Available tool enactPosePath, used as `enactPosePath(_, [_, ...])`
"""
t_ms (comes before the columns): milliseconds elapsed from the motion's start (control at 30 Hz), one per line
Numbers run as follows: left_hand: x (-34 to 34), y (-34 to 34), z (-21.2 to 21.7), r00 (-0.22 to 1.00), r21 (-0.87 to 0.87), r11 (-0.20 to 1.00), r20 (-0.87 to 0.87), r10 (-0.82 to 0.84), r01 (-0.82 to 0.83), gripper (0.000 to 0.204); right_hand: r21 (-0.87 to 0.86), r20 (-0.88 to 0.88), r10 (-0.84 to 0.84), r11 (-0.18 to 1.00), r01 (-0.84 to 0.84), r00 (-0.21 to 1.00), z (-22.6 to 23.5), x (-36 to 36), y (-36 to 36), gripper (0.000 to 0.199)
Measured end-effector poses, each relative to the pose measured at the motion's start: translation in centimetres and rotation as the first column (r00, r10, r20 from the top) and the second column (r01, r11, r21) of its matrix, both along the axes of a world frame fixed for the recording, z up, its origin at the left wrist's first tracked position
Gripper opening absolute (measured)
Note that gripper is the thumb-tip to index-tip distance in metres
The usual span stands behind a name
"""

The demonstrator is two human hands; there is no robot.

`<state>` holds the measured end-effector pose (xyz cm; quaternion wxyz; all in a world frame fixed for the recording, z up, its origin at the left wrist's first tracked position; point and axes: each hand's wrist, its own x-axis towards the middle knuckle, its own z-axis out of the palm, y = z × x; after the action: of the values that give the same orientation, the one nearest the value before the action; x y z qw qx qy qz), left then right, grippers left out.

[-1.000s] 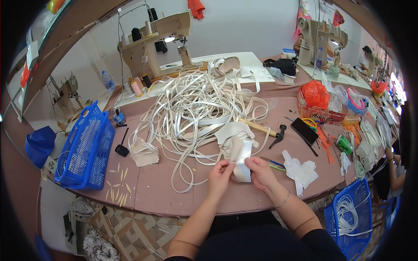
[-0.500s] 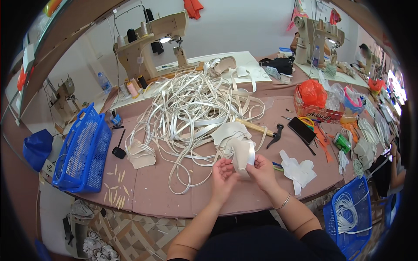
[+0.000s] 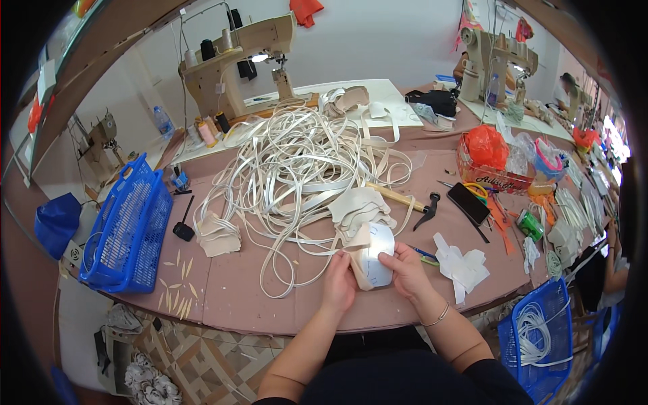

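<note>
Both my hands hold a cream, curved leather piece (image 3: 373, 255) just above the front of the brown table (image 3: 256, 297). My left hand (image 3: 339, 282) pinches its left edge. My right hand (image 3: 406, 270) grips its right side with the thumb on top. Right behind it lies a stack of similar cream pieces (image 3: 361, 206). A large tangle of white strips (image 3: 297, 162) covers the table's middle.
A blue basket (image 3: 128, 226) stands at the left table edge, another blue basket (image 3: 540, 331) with white strips at the lower right. A hammer (image 3: 408, 200), black phone (image 3: 469, 202), white cut pieces (image 3: 462, 266) and a beige sewing machine (image 3: 236, 61) are around.
My hands have turned the cream piece and brought it slightly lower and closer to me; the view has shifted a little.
</note>
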<state>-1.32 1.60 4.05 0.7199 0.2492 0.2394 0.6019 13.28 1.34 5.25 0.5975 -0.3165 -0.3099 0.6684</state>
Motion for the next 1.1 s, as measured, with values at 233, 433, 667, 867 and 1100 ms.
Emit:
enactPosePath(233, [0.3,0.4,-0.6,0.891,0.159,0.978,-0.412,0.189,-0.134,0.041,0.112,0.251,-0.144,0.987,0.119,0.957,1.3,-0.5,-0.9,0.02])
enactPosePath(433, [0.8,1.2,-1.7,0.767,0.292,0.941,-0.56,0.314,-0.171,0.037,0.246,0.43,-0.233,0.96,0.136,0.872,-0.6,-1.6,-1.4,0.02])
enactPosePath(667, [-0.7,1.4,-0.8,0.938,0.105,0.994,-0.348,0.003,0.036,0.052,0.161,0.267,-0.089,0.986,0.047,0.96,0.9,-0.2,-0.9,0.023])
enactPosePath(867, [-1.5,-0.6,1.3,0.973,0.065,0.971,0.018,-0.23,0.229,0.052,-0.041,-0.165,0.163,0.984,-0.172,0.973,-0.7,1.0,0.7,0.027])
enactPosePath(1100, [-3.0,1.7,3.8,0.176,0.544,0.744,-0.836,0.519,0.389,0.057,0.746,0.661,-0.743,0.666,0.022,0.104,1.1,1.4,-0.7,0.04])
